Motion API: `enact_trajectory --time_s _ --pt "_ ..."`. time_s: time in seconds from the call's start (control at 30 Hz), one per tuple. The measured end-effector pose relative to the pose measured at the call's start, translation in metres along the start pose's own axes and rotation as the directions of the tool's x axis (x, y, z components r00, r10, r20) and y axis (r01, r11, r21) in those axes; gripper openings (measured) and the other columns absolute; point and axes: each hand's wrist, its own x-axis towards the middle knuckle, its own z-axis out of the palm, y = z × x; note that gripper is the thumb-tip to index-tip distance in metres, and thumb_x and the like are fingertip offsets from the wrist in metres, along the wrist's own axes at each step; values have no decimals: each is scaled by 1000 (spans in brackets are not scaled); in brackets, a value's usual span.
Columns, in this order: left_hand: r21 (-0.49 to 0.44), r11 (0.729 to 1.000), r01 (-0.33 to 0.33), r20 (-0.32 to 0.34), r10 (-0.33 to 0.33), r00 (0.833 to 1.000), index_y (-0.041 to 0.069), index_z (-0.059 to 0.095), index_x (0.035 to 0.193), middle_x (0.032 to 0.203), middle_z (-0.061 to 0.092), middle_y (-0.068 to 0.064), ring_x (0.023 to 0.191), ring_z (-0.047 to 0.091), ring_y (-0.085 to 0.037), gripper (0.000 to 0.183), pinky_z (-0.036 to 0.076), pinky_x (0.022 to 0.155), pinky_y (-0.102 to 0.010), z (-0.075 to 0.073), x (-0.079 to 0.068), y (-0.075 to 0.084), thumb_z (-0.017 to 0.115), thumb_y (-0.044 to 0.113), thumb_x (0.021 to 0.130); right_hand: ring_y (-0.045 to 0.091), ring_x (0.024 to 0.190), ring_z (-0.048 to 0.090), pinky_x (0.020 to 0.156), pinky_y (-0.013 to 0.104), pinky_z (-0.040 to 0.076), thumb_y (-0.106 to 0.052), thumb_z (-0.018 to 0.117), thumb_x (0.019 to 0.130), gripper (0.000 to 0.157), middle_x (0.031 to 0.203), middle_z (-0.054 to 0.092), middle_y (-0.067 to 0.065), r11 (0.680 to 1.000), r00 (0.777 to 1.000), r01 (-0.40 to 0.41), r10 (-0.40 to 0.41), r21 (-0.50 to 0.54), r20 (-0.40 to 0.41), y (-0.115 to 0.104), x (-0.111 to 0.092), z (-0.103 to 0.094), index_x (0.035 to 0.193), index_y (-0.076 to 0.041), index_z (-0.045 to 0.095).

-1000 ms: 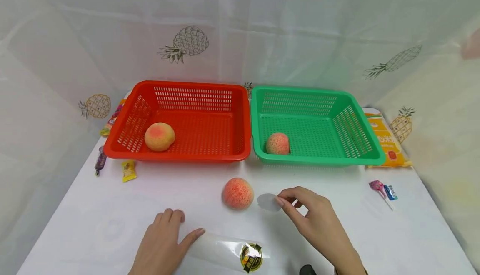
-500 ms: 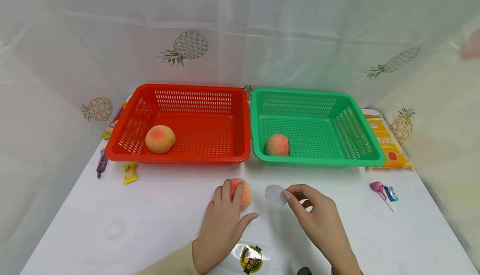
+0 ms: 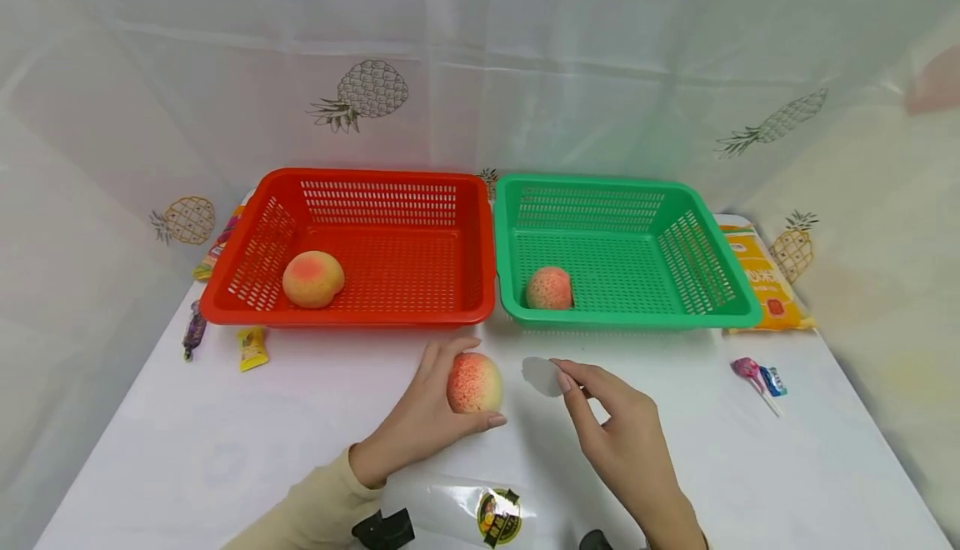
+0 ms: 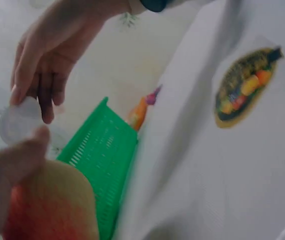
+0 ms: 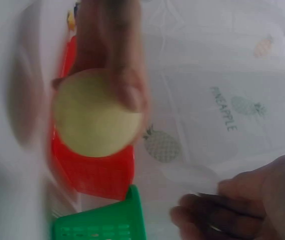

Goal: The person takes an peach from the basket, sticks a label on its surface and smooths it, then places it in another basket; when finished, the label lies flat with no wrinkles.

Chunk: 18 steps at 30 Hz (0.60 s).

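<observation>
My left hand (image 3: pixel 420 412) grips a toy peach (image 3: pixel 476 383) between thumb and fingers, in front of the two baskets. The peach's red speckled part faces left and its pale yellow part (image 5: pixel 92 125) faces right. Just right of it, my right hand (image 3: pixel 622 429) pinches the edge of a thin, round, translucent grey disc (image 3: pixel 540 377) with thumb and forefinger. A gap shows between disc and peach in the head view. Near the table's front lies a clear plastic sheet (image 3: pixel 442 504) bearing a round black-and-gold fruit label (image 3: pixel 498 517).
A red basket (image 3: pixel 345 317) with a yellowish peach (image 3: pixel 313 279) and a green basket (image 3: pixel 637 318) with a speckled peach (image 3: pixel 550 288) stand behind. Sweets lie left, among them a yellow packet (image 3: pixel 252 349). A lollipop (image 3: pixel 746 369) and an orange bag (image 3: pixel 772 287) are right.
My left hand has left the plastic sheet, reached up to the peach, taken hold of it and turned it. My right hand has raised the disc and kept its pinch.
</observation>
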Motion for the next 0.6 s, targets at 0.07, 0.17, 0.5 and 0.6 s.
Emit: enact_trajectory --time_s 0.07,0.17,0.5,0.6 --pt "-66 998 -2 25 4 1000 41 31 126 118 34 12 101 44 -5 85 46 75 -29 -5 -1 5 74 58 55 8 83 60 76 13 44 -11 58 84 23 95 65 -4 991 988 134 -135 -28 -71 -4 4 4 106 -13 64" --pt "-116 993 -32 56 39 998 43 30 126 116 33 15 100 45 -4 85 46 75 -28 -11 -2 13 74 59 55 15 84 61 77 18 46 -13 52 87 23 94 65 2 949 943 296 -309 -112 -127 -13 11 8 105 -6 64" --pt "-182 972 -146 80 163 983 40 33 129 111 35 13 102 45 -5 83 48 74 -26 -20 -6 26 75 53 58 23 84 61 76 30 48 -8 42 90 27 96 66 9 804 815 537 -572 -254 -90 -35 19 12 102 2 64" --pt "-184 972 -147 89 165 982 40 34 129 110 35 13 102 44 -5 81 48 73 -26 -21 -6 26 75 52 59 23 86 61 76 30 48 -9 42 91 27 97 65 9 799 814 551 -578 -239 -57 -36 18 14 101 2 64"
